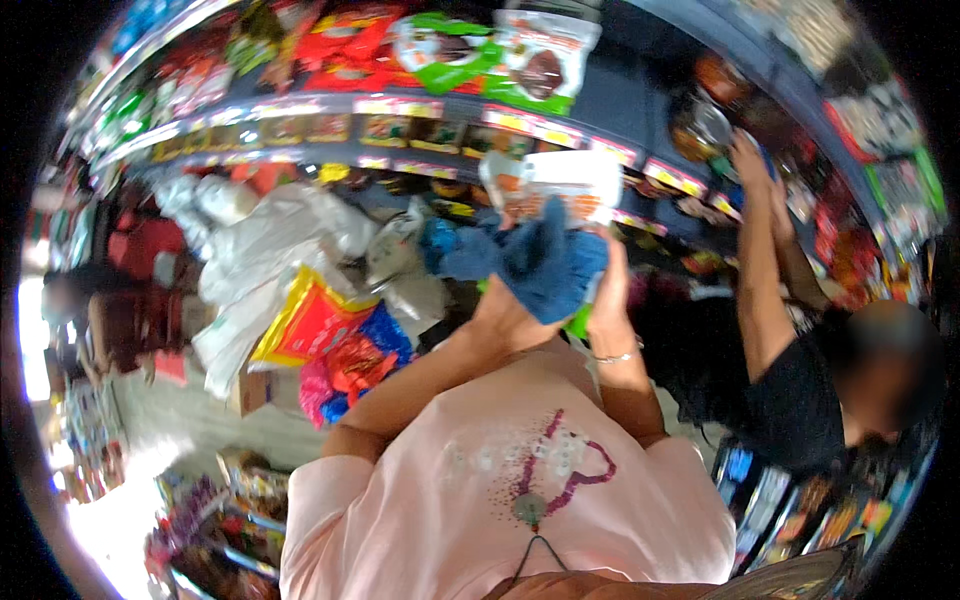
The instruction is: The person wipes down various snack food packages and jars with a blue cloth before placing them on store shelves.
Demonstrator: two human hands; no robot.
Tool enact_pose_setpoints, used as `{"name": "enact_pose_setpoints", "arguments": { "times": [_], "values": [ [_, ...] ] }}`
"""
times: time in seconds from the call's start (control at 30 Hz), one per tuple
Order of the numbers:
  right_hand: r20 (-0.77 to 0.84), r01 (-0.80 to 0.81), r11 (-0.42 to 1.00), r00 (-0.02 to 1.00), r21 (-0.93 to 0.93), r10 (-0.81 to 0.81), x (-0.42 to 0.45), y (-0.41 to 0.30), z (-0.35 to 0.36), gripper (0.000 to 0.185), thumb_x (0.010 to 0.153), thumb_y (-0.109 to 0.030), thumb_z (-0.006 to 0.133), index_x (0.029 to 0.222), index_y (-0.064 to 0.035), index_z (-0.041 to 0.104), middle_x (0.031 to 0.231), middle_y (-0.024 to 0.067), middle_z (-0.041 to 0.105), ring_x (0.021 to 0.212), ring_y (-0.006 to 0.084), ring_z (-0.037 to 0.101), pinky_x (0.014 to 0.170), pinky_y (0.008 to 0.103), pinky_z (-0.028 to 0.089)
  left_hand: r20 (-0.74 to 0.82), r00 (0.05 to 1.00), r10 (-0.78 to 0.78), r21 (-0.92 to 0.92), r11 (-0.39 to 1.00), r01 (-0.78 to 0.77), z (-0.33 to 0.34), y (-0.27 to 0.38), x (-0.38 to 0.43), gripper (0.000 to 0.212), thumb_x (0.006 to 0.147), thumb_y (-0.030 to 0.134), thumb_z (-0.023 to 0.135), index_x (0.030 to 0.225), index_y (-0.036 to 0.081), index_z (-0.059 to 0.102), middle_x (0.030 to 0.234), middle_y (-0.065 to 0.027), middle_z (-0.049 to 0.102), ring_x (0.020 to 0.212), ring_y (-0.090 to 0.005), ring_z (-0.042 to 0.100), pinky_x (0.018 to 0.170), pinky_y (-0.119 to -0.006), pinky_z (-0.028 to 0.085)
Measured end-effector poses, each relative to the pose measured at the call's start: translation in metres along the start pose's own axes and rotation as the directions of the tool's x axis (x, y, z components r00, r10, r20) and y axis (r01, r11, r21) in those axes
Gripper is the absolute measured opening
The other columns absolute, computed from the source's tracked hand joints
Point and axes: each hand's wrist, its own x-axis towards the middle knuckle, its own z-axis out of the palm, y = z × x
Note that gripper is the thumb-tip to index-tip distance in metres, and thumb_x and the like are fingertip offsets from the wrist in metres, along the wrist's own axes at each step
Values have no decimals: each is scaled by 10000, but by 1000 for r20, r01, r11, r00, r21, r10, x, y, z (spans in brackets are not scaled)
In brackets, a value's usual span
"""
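In front of my chest my left hand (517, 315) is closed on a crumpled blue cloth (551, 259), which covers much of the fingers. A white and green packaged bag (574, 180) with orange print stands upright just beyond the cloth. My right hand (611, 281), wearing a thin bracelet at the wrist, grips the bag's side edge. The cloth lies against the bag's face and hides its middle. Motion blur softens both hands.
Shelves with price strips (525, 124) and packaged bags (540, 60) curve across the front. White plastic bags (285, 225) and a red and yellow packet (322, 315) are at the left. Close by at the right, a person in black (795, 405) reaches into the shelf.
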Motion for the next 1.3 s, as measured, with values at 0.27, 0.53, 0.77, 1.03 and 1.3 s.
{"name": "enact_pose_setpoints", "arguments": {
  "times": [0.27, 0.53, 0.77, 1.03, 1.3],
  "values": [
    [130, -38, 997, 991, 60, 30, -3, -8, 29, 388, 861, -307, 373, 1105, -23, 477, 1051, 92, 544, 983, 207, 505, 887, 331, 365, -126, 966, -226, 72, 969, 236, -45, -17, 24, 452, 723, 276, 533, 1093, 27, 458, 1161, -208, 433, 1048, -403, 381, 843, -544, 262],
    [6, -11, 962, 1000, -273, 13, 0, 2, 37, 466, 901, -391, 312, 1118, -7, 463, 1058, 69, 516, 994, 174, 481, 872, 311, 349, 273, 824, -496, -837, 300, 458, 15, -32, -17, 482, 853, 420, 433, 1117, 17, 448, 1104, -159, 480, 1000, -242, 462, 865, -349, 342],
    [458, 423, 530, 886, -735, -72, 7, 4, 17, 558, 792, -244, 583, 1240, -20, 337, 1276, 156, 327, 1192, 280, 313, 973, 363, 253, 688, 654, -316, -661, -644, 385, -16, -69, -25, 705, 793, 622, 338, 1251, 87, 354, 1169, -110, 470, 1016, -233, 492, 861, -375, 404],
    [393, 86, 760, 890, -645, 232, 29, -12, 9, 702, 686, -110, 679, 1248, 29, 282, 980, 72, 493, 856, 126, 498, 705, 266, 436, 749, 590, -300, -651, -495, 575, 5, -75, -28, 649, 825, 590, 292, 1203, 74, 405, 1045, -98, 543, 857, -190, 566, 721, -321, 463],
    [233, -236, 935, 925, -266, 300, 75, -10, -34, 298, 704, -95, 595, 981, -23, 512, 911, 66, 575, 834, 178, 559, 775, 301, 437, 769, 454, -450, -621, -358, 697, 18, -71, -10, 560, 870, 452, 384, 1142, -31, 465, 1079, -85, 529, 965, -124, 493, 849, -259, 381]
  ]
}}
